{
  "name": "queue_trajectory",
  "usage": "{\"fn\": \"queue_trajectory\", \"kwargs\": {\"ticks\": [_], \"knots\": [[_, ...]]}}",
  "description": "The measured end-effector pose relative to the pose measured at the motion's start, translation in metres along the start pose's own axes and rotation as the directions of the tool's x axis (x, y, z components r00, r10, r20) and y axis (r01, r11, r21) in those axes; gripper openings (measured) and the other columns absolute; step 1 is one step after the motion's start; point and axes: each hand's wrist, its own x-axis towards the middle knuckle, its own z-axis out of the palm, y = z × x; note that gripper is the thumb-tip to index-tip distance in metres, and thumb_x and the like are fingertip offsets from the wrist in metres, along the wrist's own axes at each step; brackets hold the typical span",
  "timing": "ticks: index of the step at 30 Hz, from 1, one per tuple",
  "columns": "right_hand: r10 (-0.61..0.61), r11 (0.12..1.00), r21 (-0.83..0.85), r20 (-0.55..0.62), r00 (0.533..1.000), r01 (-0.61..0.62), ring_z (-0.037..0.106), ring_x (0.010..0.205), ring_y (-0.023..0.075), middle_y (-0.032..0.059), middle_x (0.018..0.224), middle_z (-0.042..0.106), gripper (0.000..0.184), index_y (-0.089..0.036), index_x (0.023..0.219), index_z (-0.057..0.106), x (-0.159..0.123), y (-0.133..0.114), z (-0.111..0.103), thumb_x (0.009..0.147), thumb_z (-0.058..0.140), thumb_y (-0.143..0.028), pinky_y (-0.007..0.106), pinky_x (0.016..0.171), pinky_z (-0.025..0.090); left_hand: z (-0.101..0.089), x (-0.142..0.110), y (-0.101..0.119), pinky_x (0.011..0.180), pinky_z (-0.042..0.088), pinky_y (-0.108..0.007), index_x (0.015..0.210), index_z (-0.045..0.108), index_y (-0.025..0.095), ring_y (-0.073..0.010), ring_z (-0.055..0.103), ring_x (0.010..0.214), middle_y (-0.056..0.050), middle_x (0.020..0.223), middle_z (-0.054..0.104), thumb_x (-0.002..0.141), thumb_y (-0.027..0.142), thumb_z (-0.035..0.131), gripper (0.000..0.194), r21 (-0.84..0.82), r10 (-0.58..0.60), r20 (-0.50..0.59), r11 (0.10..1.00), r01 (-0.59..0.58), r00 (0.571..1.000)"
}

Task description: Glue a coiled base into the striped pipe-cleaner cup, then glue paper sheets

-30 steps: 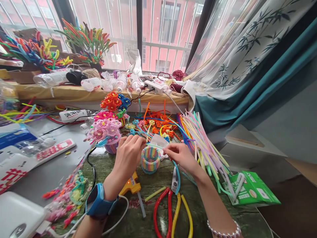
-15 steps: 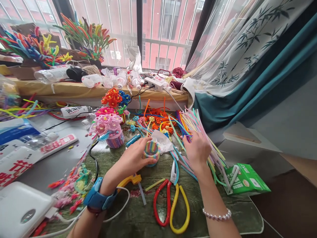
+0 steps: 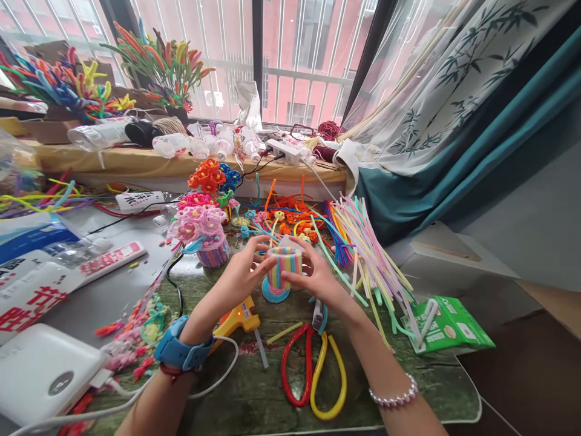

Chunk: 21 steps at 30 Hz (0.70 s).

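Between my hands is a small pastel striped pipe-cleaner pot (image 3: 287, 266), with pink, yellow and blue bands. A flat round blue piece (image 3: 275, 292) shows just below it; I cannot tell whether the two are joined. My left hand (image 3: 247, 266) has its thumb and fingers on the pot's left side. On the other side, my right hand (image 3: 318, 275) curls its fingers and thumb around the pot. Scissors (image 3: 312, 369) with a red and a yellow handle lie in front, their blades mostly hidden. A yellow glue gun (image 3: 240, 316) with a translucent stick rests beside my left wrist.
Loose pastel pipe cleaners (image 3: 370, 242) spread at the right, near a green packet (image 3: 454, 327). Pipe-cleaner flowers stand in a purple striped pot (image 3: 213, 251). A white power bank (image 3: 49, 369) with a cable lies at the left front. Bottles (image 3: 170, 145) line the sill.
My right hand has moved left from the pipe cleaners onto the pot. The pot has been lifted and tilted, and both hands are now around it.
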Motion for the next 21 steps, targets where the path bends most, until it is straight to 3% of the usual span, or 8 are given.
{"fn": "queue_trajectory", "kwargs": {"ticks": [2, 4, 6, 8, 12, 17, 21], "knots": [[0.046, 0.993, 0.114, -0.097, 0.994, -0.034, 0.066, 0.111, 0.0248, 0.0072, 0.130, 0.063, 0.083, -0.031, 0.141, 0.045, 0.001, 0.000, -0.005, 0.069, 0.083, -0.044, 0.036, 0.090, 0.055, -0.004, -0.002, 0.000, 0.073, 0.054, -0.034, 0.111, 0.057, 0.019, -0.0225, 0.070, 0.086, -0.010, 0.110, 0.071, 0.091, 0.047, 0.051, 0.034, 0.172, 0.008, 0.002, 0.985, -0.008, 1.000], [0.087, 0.970, 0.240, -0.174, 0.981, -0.043, 0.067, 0.108, 0.0234, 0.0055, 0.132, 0.062, 0.079, -0.032, 0.139, 0.047, 0.002, -0.001, -0.010, 0.070, 0.081, -0.044, 0.032, 0.083, 0.056, -0.003, -0.006, 0.002, 0.075, 0.052, -0.035, 0.096, 0.062, 0.021, -0.0253, 0.069, 0.089, -0.008, 0.100, 0.072, 0.088, 0.043, 0.059, 0.024, 0.405, 0.005, 0.100, 0.913, -0.045, 0.995], [0.137, 0.928, 0.367, -0.187, 0.973, -0.060, 0.070, 0.100, 0.0221, 0.0039, 0.127, 0.065, 0.073, -0.033, 0.137, 0.048, 0.003, -0.002, -0.014, 0.072, 0.078, -0.045, 0.031, 0.076, 0.058, 0.003, -0.011, 0.006, 0.077, 0.051, -0.035, 0.095, 0.065, 0.021, -0.0282, 0.069, 0.094, -0.008, 0.100, 0.073, 0.084, 0.037, 0.066, 0.020, 0.557, -0.010, 0.222, 0.822, -0.118, 0.975], [0.175, 0.883, 0.461, -0.151, 0.973, -0.088, 0.072, 0.093, 0.0216, 0.0040, 0.116, 0.071, 0.062, -0.029, 0.130, 0.055, 0.002, -0.003, -0.016, 0.075, 0.075, -0.047, 0.032, 0.076, 0.059, 0.013, -0.014, 0.010, 0.081, 0.051, -0.036, 0.104, 0.066, 0.021, -0.0303, 0.068, 0.100, -0.010, 0.107, 0.072, 0.079, 0.032, 0.072, 0.028, 0.640, -0.015, 0.296, 0.745, -0.187, 0.955], [0.197, 0.823, 0.551, -0.048, 0.979, -0.138, 0.072, 0.092, 0.0218, 0.0050, 0.105, 0.075, 0.042, -0.025, 0.109, 0.065, -0.001, -0.006, -0.016, 0.078, 0.069, -0.053, 0.038, 0.089, 0.058, 0.030, -0.013, 0.015, 0.083, 0.050, -0.037, 0.113, 0.064, 0.017, -0.0327, 0.067, 0.104, -0.014, 0.107, 0.072, 0.077, 0.025, 0.073, 0.038, 0.714, -0.052, 0.364, 0.657, -0.243, 0.930], [0.160, 0.807, 0.574, 0.011, 0.987, -0.137, 0.071, 0.102, 0.0229, 0.0016, 0.104, 0.075, 0.037, -0.028, 0.099, 0.067, -0.001, -0.008, -0.014, 0.078, 0.066, -0.058, 0.042, 0.098, 0.054, 0.032, -0.013, 0.014, 0.081, 0.050, -0.039, 0.115, 0.064, 0.013, -0.0318, 0.069, 0.098, -0.015, 0.102, 0.073, 0.086, 0.013, 0.056, 0.030, 0.686, -0.007, 0.369, 0.677, -0.267, 0.929], [0.112, 0.785, 0.610, 0.030, 0.993, -0.106, 0.066, 0.115, 0.0244, 0.0016, 0.113, 0.074, 0.037, -0.027, 0.103, 0.069, -0.003, -0.007, -0.016, 0.076, 0.073, -0.052, 0.043, 0.105, 0.050, 0.032, -0.015, 0.016, 0.082, 0.051, -0.042, 0.117, 0.063, 0.010, -0.0360, 0.068, 0.101, -0.017, 0.105, 0.071, 0.083, 0.023, 0.069, 0.037, 0.696, -0.013, 0.377, 0.664, -0.274, 0.926]]}}
